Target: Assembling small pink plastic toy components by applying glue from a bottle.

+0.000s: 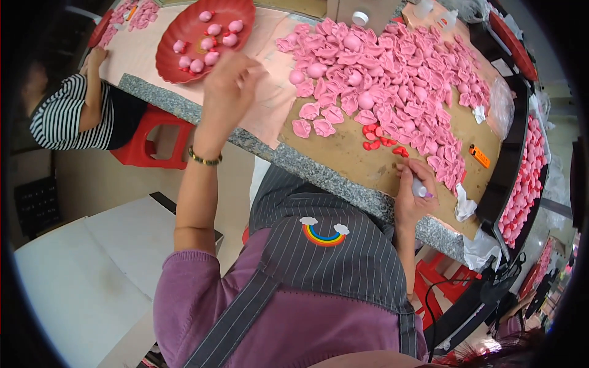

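My left hand (230, 89) is raised by the near edge of a red scalloped plate (169, 64), its fingers loosely bent and apart, and I see nothing in them. On that plate sit several round pink pieces (214, 29) with small red parts attached. My right hand (417, 195) is closed around a small translucent squeeze bottle (419, 186) with a purple end. Just beyond its fingertips lie several small glossy red pieces (372, 131). A large heap of pink petal-like moulded parts (392, 73) spreads over the table beyond, with some pink balls among them.
The table has a speckled stone edge (331, 178). An orange cutter (479, 156) and crumpled white tissue (464, 204) lie at the right, before a black tray of pink pieces (521, 184). A person in a striped top (67, 116) sits at the left on a red stool (153, 138).
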A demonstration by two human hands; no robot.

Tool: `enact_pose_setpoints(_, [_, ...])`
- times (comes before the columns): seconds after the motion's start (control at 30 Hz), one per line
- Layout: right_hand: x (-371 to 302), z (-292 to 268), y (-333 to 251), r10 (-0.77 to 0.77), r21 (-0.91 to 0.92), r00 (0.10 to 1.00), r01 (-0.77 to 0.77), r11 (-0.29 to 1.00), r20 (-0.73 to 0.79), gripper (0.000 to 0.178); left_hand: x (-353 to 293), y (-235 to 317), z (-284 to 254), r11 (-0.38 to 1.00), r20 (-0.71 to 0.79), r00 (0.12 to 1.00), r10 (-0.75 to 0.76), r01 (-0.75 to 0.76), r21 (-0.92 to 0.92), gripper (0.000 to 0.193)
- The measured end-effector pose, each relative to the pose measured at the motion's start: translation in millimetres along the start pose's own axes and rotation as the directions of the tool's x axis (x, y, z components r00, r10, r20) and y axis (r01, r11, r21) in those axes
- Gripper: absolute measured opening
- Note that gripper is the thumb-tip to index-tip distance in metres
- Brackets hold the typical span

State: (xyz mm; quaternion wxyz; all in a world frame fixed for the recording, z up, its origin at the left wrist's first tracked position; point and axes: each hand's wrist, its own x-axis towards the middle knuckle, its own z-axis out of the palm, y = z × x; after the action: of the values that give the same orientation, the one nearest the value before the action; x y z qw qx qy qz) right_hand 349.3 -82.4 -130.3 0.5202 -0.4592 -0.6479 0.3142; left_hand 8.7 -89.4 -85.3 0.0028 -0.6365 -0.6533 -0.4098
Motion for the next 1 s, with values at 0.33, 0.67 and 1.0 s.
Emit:
enact_pose_setpoints(0.33, [12, 0, -9, -0.011, -0.194, 1.000, 0.013, 0.981, 0.013, 0.024, -60, 64, 37, 0.980, 0.267, 0.958, -0.101, 0.142, -0.139, 0.011])
enact_pose_setpoints(0.67, [17, -1, -8, -0.195, -0.515, 0.939, 0.321, 0.795, 0.284, 0.015, -75, 107, 67, 0.226, 0.536, 0.802, -0.263, 0.591, -0.774, 0.016])
enact_pose_setpoints(1.0, [14, -16, -43, 0.110, 0.138, 0.933, -0.166, 0.976, 0.344, 0.010, -65, 118, 93, 0.224, 0.688, 0.691, -0.223, 0.723, -0.653, 0.019])
